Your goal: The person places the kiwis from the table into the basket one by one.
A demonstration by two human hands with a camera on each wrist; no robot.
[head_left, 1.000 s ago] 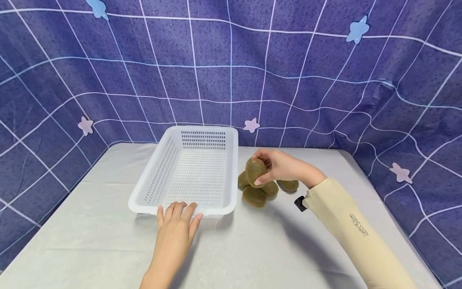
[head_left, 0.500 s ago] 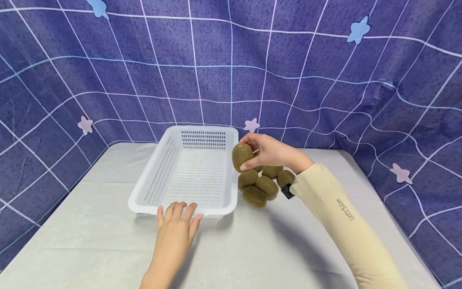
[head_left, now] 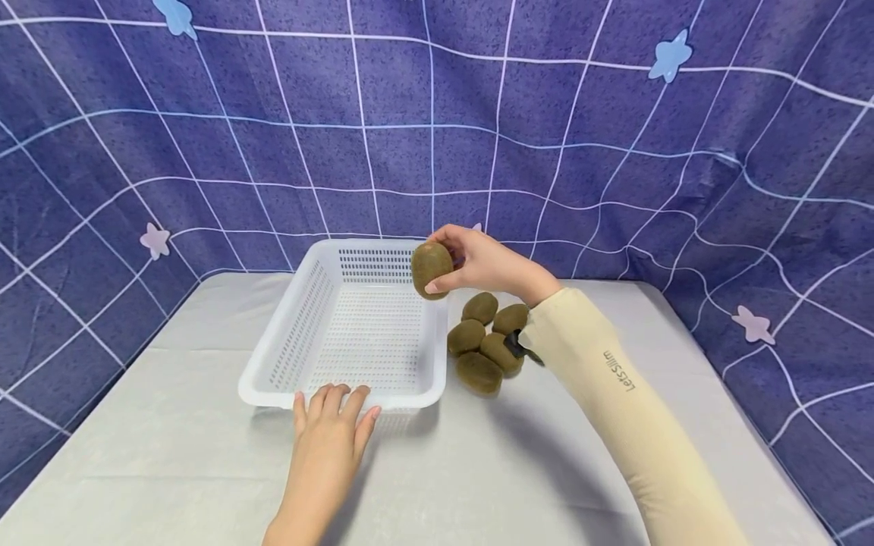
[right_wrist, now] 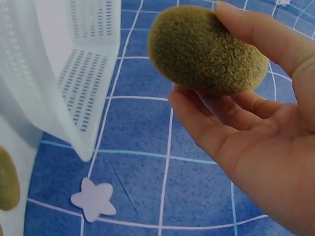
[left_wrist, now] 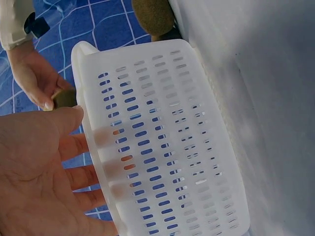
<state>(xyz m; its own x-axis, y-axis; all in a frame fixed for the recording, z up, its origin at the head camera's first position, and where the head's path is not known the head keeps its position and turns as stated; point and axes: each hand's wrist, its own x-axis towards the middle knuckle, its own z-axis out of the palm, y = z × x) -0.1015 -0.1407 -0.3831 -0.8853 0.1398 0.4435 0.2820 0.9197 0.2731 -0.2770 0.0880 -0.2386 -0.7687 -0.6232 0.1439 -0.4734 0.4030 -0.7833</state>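
My right hand (head_left: 486,262) holds a brown fuzzy kiwi (head_left: 432,271) in the air, over the right rim of a white slotted plastic basket (head_left: 410,400). In the right wrist view the thumb lies on one side of the kiwi (right_wrist: 206,51) and the fingers on the other. My left hand (head_left: 326,447) grips the basket's near rim. Its fingers reach over the edge, and their tips show faintly through the wall in the left wrist view. Several more kiwis (head_left: 479,374) lie grouped on the table right of the basket, partly hidden by the right sleeve.
A white cloth covers the table (head_left: 171,425). Behind it and at both sides hangs a purple-blue curtain (head_left: 382,152) with a grid of lines and star shapes. A black clip-like piece (head_left: 515,343) sits by the right cuff, close above the kiwis.
The right hand has carried its kiwi up and left, from above the pile to above the basket's right rim, uncovering more kiwis. The left hand has stayed on the rim.
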